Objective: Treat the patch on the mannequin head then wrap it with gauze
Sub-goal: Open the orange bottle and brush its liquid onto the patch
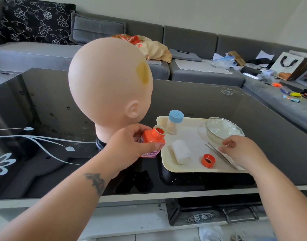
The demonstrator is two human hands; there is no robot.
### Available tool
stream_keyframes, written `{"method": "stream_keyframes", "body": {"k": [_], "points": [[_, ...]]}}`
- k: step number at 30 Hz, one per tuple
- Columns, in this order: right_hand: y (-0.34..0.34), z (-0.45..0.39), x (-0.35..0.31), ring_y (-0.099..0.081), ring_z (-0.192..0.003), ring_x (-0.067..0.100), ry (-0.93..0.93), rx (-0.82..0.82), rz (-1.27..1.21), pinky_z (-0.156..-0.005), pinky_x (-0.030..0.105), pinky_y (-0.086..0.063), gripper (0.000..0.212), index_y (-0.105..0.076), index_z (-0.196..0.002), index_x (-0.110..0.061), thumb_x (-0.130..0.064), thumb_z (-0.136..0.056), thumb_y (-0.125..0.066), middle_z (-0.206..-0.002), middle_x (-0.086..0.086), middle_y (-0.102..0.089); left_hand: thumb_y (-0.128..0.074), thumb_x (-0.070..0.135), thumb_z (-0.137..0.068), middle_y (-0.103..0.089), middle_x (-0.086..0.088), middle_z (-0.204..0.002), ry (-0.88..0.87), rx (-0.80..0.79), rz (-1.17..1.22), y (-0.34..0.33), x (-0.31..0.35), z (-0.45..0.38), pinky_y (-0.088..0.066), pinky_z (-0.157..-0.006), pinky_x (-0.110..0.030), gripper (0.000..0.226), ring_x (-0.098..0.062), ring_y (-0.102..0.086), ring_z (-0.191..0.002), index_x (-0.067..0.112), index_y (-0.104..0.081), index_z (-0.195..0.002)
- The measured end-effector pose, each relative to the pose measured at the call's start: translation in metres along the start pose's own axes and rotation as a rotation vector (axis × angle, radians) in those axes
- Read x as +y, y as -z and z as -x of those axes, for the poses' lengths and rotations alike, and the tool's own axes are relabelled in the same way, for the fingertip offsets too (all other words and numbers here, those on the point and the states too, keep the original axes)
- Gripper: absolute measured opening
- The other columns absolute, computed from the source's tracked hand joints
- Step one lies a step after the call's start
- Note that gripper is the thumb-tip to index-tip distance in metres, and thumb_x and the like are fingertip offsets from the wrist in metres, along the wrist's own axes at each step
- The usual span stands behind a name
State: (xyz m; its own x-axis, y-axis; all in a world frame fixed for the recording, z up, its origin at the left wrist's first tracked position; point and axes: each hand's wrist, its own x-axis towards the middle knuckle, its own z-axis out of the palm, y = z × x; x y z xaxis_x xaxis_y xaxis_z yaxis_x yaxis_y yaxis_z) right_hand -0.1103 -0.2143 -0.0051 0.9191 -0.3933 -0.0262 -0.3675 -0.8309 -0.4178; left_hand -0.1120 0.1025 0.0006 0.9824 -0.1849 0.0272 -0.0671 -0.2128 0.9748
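Closest to the camera, the right hand point(239, 150) rests at the near right part of the cream tray point(164, 164), its fingers curled loosely over the thin metal tweezers point(217, 153), and I cannot tell whether it already pinches them or only touches them. These tweezers lie slanted, one end pointing up-left toward the glass bowl point(223, 129) and the other running under the hand toward the near right corner, so this hand is clearly the nearer one to lift them. Just left of them lie the orange cap point(208, 160) and the white gauze roll point(181, 151), apart from each other. Beside the left edge of the tray, the left hand point(131, 145) is closed around the open orange bottle point(152, 138), holding it a little tilted with its mouth toward the tray. Behind the bottle stands a clear jar with a blue lid point(175, 117), which seems to hold cotton swabs. Farther back on the dark desk point(44, 105) stands the mannequin head point(107, 87), up and left from both hands, with the yellowish patch point(144, 72) on its upper right side. In my judgement, the tweezers must next travel left to the bottle mouth.
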Motion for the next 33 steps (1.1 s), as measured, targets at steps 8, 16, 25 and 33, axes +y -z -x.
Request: {"method": "stream_keyframes", "body": {"k": [8, 16, 25, 33], "points": [[-0.024, -0.010, 0.009, -0.056, -0.082, 0.019, -0.056, -0.045, 0.146, -0.075, 0.032, -0.044, 0.023, -0.063, -0.101, -0.019, -0.036, -0.087, -0.062, -0.087, -0.003, -0.060, -0.088, 0.027, -0.063, -0.071, 0.018, -0.091, -0.095, 0.033, -0.087, 0.000, 0.002, 0.003, -0.042, -0.066, 0.000, 0.042, 0.005, -0.062, -0.085, 0.034, -0.065, -0.098], [-0.033, -0.014, 0.011, -0.057, -0.074, 0.018, -0.067, -0.017, 0.154, -0.066, 0.032, -0.045, 0.009, -0.061, -0.081, -0.020, -0.024, -0.088, -0.056, -0.079, 0.000, -0.063, -0.080, 0.012, -0.070, -0.068, 0.017, -0.100, -0.173, 0.047, -0.162, 0.000, 0.003, 0.004, -0.053, -0.089, -0.030, 0.043, -0.004, -0.063, -0.096, 0.036, -0.062, -0.101], [-0.013, 0.020, -0.030, -0.062, -0.076, 0.002, 0.393, 0.095, -0.479, -0.068, 0.023, -0.045, 0.016, -0.050, -0.086, -0.035, -0.021, -0.094, -0.051, -0.085, -0.010, -0.066, -0.076, 0.014, -0.067, -0.065, 0.011, -0.103, -0.214, 0.034, -0.207, 0.001, -0.001, 0.002, -0.054, -0.088, -0.044, 0.043, -0.015, -0.062, -0.099, 0.034, -0.060, -0.102], [-0.007, 0.069, -0.066, -0.049, -0.063, -0.003, 0.844, 0.251, -0.213, -0.056, 0.021, -0.043, 0.007, -0.057, -0.098, -0.029, -0.028, -0.091, -0.057, -0.076, -0.022, -0.054, -0.077, 0.015, -0.069, -0.062, 0.014, -0.103, -0.213, 0.073, -0.303, -0.002, -0.011, -0.002, -0.051, -0.081, -0.030, 0.043, -0.006, -0.058, -0.098, 0.035, -0.059, -0.102]]}}
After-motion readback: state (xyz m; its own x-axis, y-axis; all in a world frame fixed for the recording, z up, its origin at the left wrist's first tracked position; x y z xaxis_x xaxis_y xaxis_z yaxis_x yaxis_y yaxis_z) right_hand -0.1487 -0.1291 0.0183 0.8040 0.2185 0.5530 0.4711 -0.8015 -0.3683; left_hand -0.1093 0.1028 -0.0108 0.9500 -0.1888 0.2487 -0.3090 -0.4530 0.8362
